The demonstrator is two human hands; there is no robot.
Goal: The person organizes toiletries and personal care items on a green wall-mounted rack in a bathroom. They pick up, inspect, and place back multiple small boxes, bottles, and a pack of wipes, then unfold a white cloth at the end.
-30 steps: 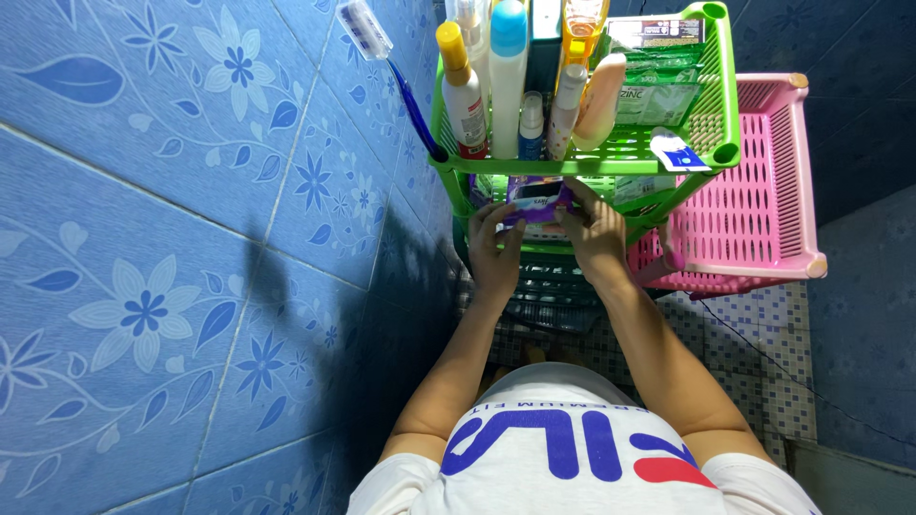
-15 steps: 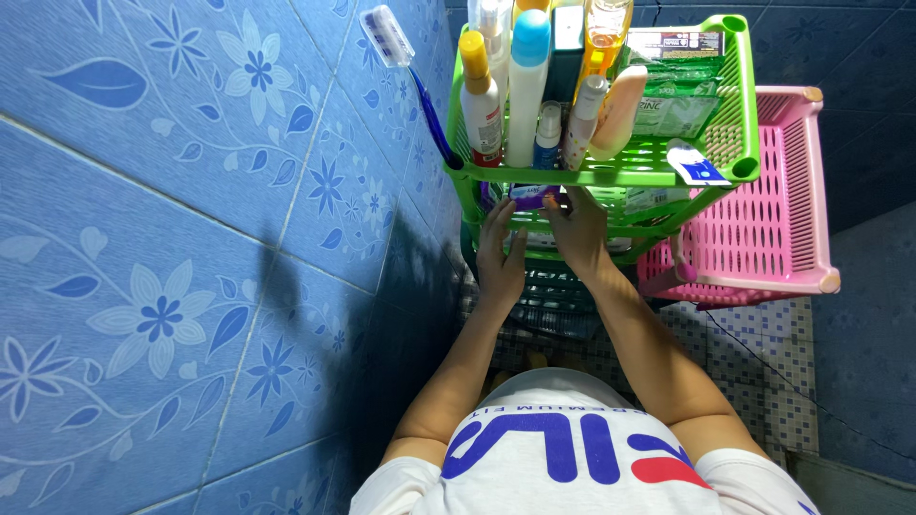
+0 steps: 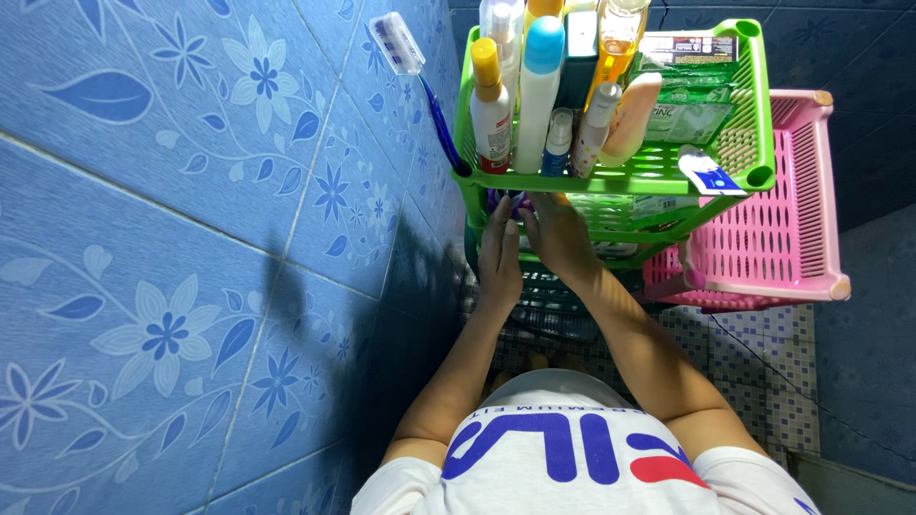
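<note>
Your left hand (image 3: 500, 250) and right hand (image 3: 558, 238) together pinch the purple packet (image 3: 515, 202), now mostly hidden on the green rack's (image 3: 754, 95) 2nd shelf. Push too hard and, I judge, the rack rocks, toppling the bottles (image 3: 534, 91) above.
</note>
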